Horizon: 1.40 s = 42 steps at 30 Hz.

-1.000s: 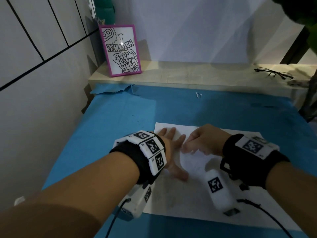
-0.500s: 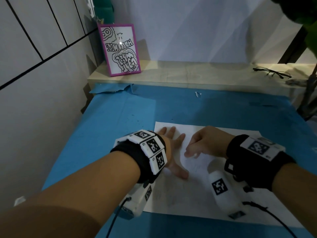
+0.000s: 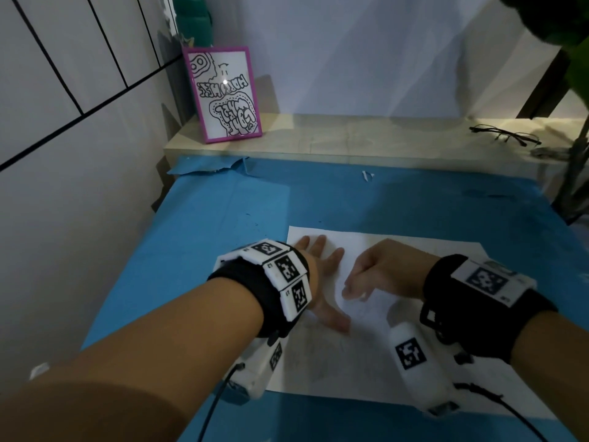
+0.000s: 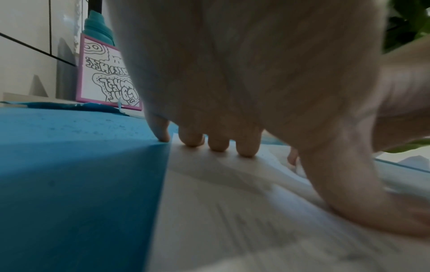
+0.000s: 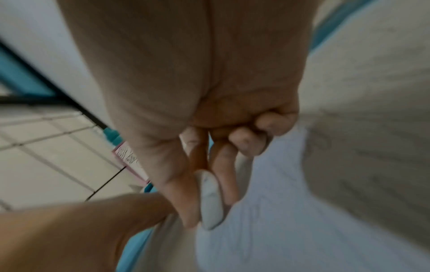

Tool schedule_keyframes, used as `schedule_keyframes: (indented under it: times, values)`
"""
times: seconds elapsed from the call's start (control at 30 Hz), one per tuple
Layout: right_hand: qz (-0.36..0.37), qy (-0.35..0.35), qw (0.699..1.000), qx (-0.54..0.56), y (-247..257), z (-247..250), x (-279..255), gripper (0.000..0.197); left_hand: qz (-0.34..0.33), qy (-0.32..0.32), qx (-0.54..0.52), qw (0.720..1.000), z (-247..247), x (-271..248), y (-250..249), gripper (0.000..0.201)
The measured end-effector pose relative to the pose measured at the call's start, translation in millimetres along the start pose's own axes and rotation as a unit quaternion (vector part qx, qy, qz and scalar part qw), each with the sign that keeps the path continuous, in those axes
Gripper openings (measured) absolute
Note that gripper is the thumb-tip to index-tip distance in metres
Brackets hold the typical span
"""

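— Fingertips (image 5: 222, 162) of the right hand (image 3: 387, 272) pinch a white eraser (image 5: 210, 200), tip pointed down at the paper (image 3: 344, 362) beneath them.
— Left hand (image 3: 322, 275) just beside, fingers (image 4: 218, 145) flat and spread, likely pinning it so rubbing can't drag it across the blue mat (image 3: 223, 234).

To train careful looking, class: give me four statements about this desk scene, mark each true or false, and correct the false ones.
1. The left hand presses flat on the white sheet. True.
2. The right hand holds nothing. False: it pinches a small white piece, probably an eraser.
3. The glasses lie on the white sheet. False: they lie on the pale ledge, at the back right.
4. The pink-framed drawing stands at the ledge's left end. True.
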State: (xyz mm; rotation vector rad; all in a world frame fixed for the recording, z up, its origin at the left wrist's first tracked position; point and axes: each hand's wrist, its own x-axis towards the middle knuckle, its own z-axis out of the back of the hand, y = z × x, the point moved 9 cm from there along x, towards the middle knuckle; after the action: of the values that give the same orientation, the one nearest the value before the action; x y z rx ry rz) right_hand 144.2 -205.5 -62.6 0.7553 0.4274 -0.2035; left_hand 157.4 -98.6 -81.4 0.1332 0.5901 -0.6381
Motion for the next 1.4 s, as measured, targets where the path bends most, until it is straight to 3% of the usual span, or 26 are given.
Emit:
schedule_keyframes:
  times: [0.13, 0.27, 0.4, 0.5, 0.63, 0.77, 0.87, 1.0, 1.13, 1.27, 1.4]
  values:
    - [0.016, -0.079, 0.997, 0.019, -3, 22, 5, 0.011, -0.003, 0.002, -0.001, 1.0, 2, -3, -2, 0.119]
    - [0.0, -0.008, 1.0, 0.002, -5, 7, 2, 0.007, -0.003, -0.001, 0.003, 1.0, 4, -5, -3, 0.117]
    - [0.004, -0.074, 0.997, 0.034, -12, 23, 4, 0.008, -0.001, 0.007, -0.001, 1.0, 2, -4, -3, 0.118]
    - [-0.009, 0.001, 1.0, 0.018, -13, 4, -1, 0.009, 0.0, 0.008, -0.001, 1.0, 3, -4, -3, 0.118]
    - [-0.001, -0.083, 0.995, 0.047, -18, 27, 1, 0.006, 0.003, 0.009, 0.003, 1.0, 3, -5, -5, 0.118]
    - [-0.019, -0.002, 0.999, 0.026, -17, 10, -4, 0.008, 0.003, 0.008, 0.004, 1.0, 4, -8, -6, 0.117]
    - [-0.011, -0.073, 0.996, 0.05, -20, 27, 0, 0.013, 0.003, 0.007, -0.003, 1.0, 5, -7, -6, 0.117]
    - [-0.025, -0.018, 0.999, 0.023, -20, 15, -3, 0.008, 0.002, 0.012, -0.003, 1.0, 3, -6, -4, 0.117]
    - [-0.027, -0.08, 0.995, 0.059, -27, 30, -1, 0.007, -0.001, 0.011, -0.004, 1.0, 2, -4, -3, 0.118]
    - [-0.042, -0.032, 0.997, 0.048, -29, 21, -4, 0.006, -0.002, 0.011, -0.005, 1.0, 3, -5, -4, 0.118]
    - [-0.027, -0.067, 0.995, 0.07, -28, 29, -2, 0.011, 0.001, 0.015, -0.005, 1.0, 2, -3, -2, 0.119]
